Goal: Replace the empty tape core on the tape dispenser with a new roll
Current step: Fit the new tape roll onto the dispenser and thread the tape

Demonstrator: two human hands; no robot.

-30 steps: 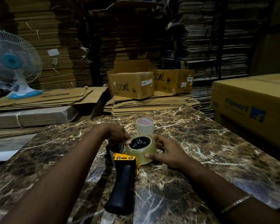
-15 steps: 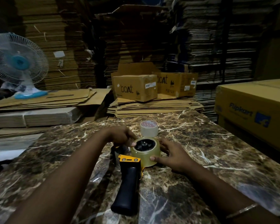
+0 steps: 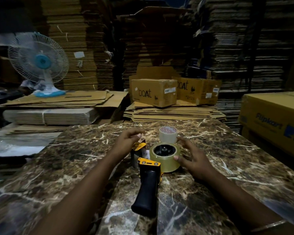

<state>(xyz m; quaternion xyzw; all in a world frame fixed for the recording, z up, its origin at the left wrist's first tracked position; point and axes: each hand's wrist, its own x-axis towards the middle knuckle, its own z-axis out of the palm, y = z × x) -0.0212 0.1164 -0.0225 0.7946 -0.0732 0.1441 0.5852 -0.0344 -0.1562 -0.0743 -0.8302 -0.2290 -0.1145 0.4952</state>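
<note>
The left hand (image 3: 128,139) hovers with fingers loosely spread and holds nothing, just above the yellow metal front of the black-handled tape dispenser (image 3: 147,175). The right hand (image 3: 192,159) is spread wide too, its thumb touching the side of the clear, yellowish roll of packing tape (image 3: 165,156), its other fingers apart from it.

That roll sits on the dispenser's black hub near the middle of the brown veined marble tabletop (image 3: 227,167), the dispenser lying on its side with its handle pointing to 6 o'clock. Just beyond the roll, at 12 o'clock, stands a small white tape roll with red print (image 3: 168,135), close to the right fingertips.

Both forearms reach in from the near edge, a thin metal bangle (image 3: 268,225) on the right wrist. Bare marble lies at 3 and 9 o'clock. Past the far edge are stacked flat cardboard sheets (image 3: 173,112), two brown cartons (image 3: 154,92), and a white and blue table fan (image 3: 41,63) at 10 o'clock; a yellow printed carton (image 3: 271,119) borders the table at 2 o'clock.
</note>
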